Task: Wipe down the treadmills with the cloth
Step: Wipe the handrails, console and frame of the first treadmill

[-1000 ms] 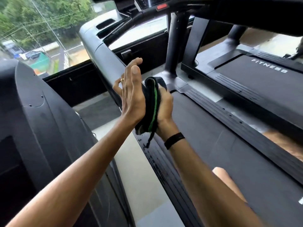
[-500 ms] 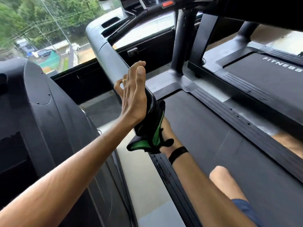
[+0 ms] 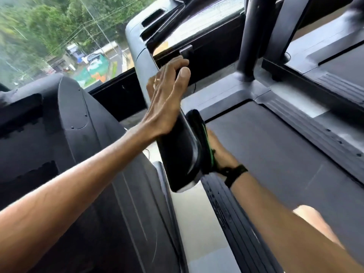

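Head view is looking down along a treadmill handrail (image 3: 178, 154) running from the upper middle of the frame to the centre. The left hand (image 3: 165, 99) is lying flat and open-fingered against the rail's left face, a ring showing on one finger. On the rail's right side, the dark cloth (image 3: 201, 134) with its green edge is pressing against the rail, bunched between it and the right hand (image 3: 218, 152), which is sitting just behind the cloth at centre frame; whether those fingers are curling round it I cannot tell, since the cloth is hiding them. A black wristband (image 3: 236, 174) is circling the right wrist. The treadmill belt (image 3: 275, 154) is spreading out at the right.
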A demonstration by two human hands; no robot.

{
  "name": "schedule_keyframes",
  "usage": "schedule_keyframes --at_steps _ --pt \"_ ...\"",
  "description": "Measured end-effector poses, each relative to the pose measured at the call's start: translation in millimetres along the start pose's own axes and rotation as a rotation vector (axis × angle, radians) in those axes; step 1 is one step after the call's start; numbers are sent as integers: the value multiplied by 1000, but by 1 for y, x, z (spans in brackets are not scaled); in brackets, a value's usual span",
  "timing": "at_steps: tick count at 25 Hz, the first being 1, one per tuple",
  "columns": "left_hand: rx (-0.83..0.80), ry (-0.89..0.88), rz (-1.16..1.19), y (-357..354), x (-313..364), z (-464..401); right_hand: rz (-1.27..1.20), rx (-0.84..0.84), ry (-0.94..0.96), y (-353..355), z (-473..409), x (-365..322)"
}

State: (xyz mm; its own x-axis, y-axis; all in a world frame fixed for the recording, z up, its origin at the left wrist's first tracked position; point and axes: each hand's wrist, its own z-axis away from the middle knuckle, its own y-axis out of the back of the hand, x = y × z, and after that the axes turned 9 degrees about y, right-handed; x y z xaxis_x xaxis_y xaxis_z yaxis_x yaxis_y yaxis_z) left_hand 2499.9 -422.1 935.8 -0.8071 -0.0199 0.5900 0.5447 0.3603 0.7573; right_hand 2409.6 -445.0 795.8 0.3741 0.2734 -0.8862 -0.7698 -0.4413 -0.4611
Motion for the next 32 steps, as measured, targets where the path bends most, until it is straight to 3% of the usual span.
schedule_keyframes --at_steps 1,3,5,7,9,12,15,17,20,22,24,28,32 --pt "-26 20 -20 -7 -4 -3 -10 77 -45 -1 13 3" --pt "-19 28 28 -20 -12 -6 154 179 140 0 34 -10" --pt "7 40 50 -22 -19 -11 368 147 265 -12 13 -40" --pt "51 97 11 -19 -22 -9 434 62 259 -30 -21 -71" --pt "57 208 -121 -18 -15 -12 456 80 139 -38 -73 -77" --pt "-30 341 -237 -18 -7 -18 372 102 -191 -29 -130 -25" --pt "-15 563 -108 -16 -9 -20 -135 134 -612 -18 -95 21" --pt "-19 590 -99 -17 -9 -20 -124 186 -728 -10 -43 6" --pt "-31 591 -109 -18 -9 -23 392 160 -449 -14 11 -62" --pt "-29 628 -57 -16 -9 -23 451 130 -206 -32 -2 -107" --pt "-4 633 -17 -16 -10 -21 478 94 -121 -46 -50 -110" --pt "-83 565 -156 -16 -7 -27 405 108 -206 -42 -175 -54" --pt "-102 587 -184 -15 -5 -29 51 74 -579 -33 -180 18"
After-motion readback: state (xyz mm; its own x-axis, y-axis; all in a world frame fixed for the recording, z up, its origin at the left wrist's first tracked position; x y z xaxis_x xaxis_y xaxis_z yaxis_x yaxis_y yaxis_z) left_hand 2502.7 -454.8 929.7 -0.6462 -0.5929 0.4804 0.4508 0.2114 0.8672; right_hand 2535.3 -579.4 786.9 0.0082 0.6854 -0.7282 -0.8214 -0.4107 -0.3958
